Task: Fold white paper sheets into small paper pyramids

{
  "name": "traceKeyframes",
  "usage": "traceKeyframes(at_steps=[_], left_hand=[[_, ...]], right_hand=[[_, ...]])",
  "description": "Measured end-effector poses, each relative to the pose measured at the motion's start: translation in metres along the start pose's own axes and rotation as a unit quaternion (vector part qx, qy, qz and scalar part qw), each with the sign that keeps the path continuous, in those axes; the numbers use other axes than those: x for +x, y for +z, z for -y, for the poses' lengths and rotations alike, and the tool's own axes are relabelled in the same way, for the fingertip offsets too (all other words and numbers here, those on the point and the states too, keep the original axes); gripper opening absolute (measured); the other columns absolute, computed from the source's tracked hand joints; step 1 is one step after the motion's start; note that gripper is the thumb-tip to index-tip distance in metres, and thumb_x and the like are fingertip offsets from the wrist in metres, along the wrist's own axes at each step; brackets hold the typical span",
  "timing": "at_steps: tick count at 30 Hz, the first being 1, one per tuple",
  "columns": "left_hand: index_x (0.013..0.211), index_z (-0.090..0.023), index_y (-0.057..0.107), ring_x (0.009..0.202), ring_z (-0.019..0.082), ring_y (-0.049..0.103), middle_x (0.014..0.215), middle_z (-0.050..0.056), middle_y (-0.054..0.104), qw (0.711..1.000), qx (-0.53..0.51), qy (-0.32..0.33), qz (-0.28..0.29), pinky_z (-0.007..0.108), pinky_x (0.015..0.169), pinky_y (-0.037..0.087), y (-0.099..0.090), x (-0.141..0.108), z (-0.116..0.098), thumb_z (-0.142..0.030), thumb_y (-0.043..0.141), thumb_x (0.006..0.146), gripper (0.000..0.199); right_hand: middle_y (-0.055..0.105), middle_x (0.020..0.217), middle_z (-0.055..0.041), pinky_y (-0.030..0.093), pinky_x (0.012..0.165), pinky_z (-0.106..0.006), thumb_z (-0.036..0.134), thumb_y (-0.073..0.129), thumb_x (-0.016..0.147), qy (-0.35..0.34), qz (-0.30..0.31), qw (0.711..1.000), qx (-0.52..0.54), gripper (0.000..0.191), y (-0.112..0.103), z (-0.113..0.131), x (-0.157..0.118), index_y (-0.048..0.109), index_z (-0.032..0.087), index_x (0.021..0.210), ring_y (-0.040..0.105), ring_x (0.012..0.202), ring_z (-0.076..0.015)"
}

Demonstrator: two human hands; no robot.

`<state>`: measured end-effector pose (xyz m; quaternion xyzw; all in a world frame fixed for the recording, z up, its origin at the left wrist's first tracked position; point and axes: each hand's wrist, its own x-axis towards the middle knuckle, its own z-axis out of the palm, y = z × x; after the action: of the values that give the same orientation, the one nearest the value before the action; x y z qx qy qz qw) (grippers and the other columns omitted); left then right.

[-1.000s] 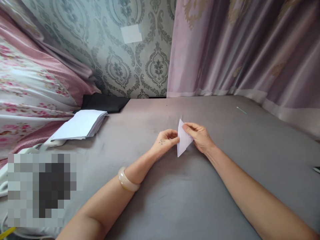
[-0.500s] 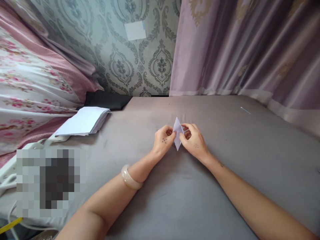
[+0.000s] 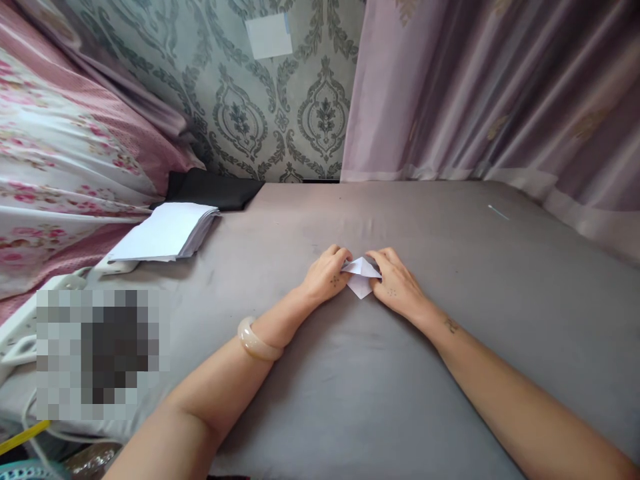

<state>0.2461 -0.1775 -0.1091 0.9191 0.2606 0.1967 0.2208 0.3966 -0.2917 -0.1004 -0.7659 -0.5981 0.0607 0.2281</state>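
Note:
A small piece of folded white paper (image 3: 361, 287) is held between both hands over the grey-covered surface (image 3: 320, 373). Its upper part rises into a peaked fold, and a pointed corner hangs toward me. My left hand (image 3: 330, 275) pinches the paper's left corner between thumb and fingers. On the opposite side, my right hand (image 3: 393, 277) grips the right corner in the same way. Parts of the fingertips are hidden behind the paper. A pale bangle (image 3: 259, 341) circles my left wrist.
A stack of white paper (image 3: 165, 230) lies at the far left, beside a folded black cloth (image 3: 213, 189). Nearer on the left are a white power strip (image 3: 37, 320) and cables. A thin stick (image 3: 499, 212) rests at the far right. Curtains (image 3: 425, 100) border the back.
The paper has gone from a narrow upright diamond to a wider shape with its peak spread open. My hands have moved slightly apart, and the view has tilted down a little.

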Motion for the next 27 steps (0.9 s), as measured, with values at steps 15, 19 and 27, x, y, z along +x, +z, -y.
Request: traceKeyframes(at_steps=[15,19,27], left_hand=[[0.113,-0.011,0.059,0.101,0.021,0.054,0.111,0.013,0.06,0.962,0.127,0.226,0.081,0.033,0.091,0.047,-0.011,0.001,-0.001,-0.008,0.037,0.092,0.031],[0.107,-0.009,0.062,0.099,0.022,0.053,0.108,0.014,0.059,0.948,0.166,0.247,0.111,0.034,0.09,0.046,-0.015,0.002,-0.005,-0.007,0.036,0.092,0.03],[0.106,-0.007,0.058,0.099,0.025,0.053,0.108,0.017,0.056,0.936,0.228,0.222,0.15,0.035,0.085,0.047,-0.014,-0.006,-0.021,-0.005,0.035,0.091,0.028]], right_hand=[[0.051,0.118,-0.0125,0.045,0.093,-0.04,0.012,0.039,0.084,-0.083,0.078,0.992,-0.046,0.047,-0.008,-0.005,0.002,0.054,0.021,0.128,0.051,0.11,-0.0259],[0.054,0.117,-0.0108,0.045,0.094,-0.037,0.009,0.043,0.079,-0.079,0.078,0.994,0.003,0.048,-0.014,-0.01,0.001,0.051,0.02,0.125,0.054,0.109,-0.0225],[0.056,0.113,-0.0096,0.047,0.093,-0.036,0.009,0.04,0.084,-0.161,0.059,0.985,0.005,0.039,-0.026,-0.02,-0.019,0.058,0.021,0.116,0.057,0.102,-0.0199]])
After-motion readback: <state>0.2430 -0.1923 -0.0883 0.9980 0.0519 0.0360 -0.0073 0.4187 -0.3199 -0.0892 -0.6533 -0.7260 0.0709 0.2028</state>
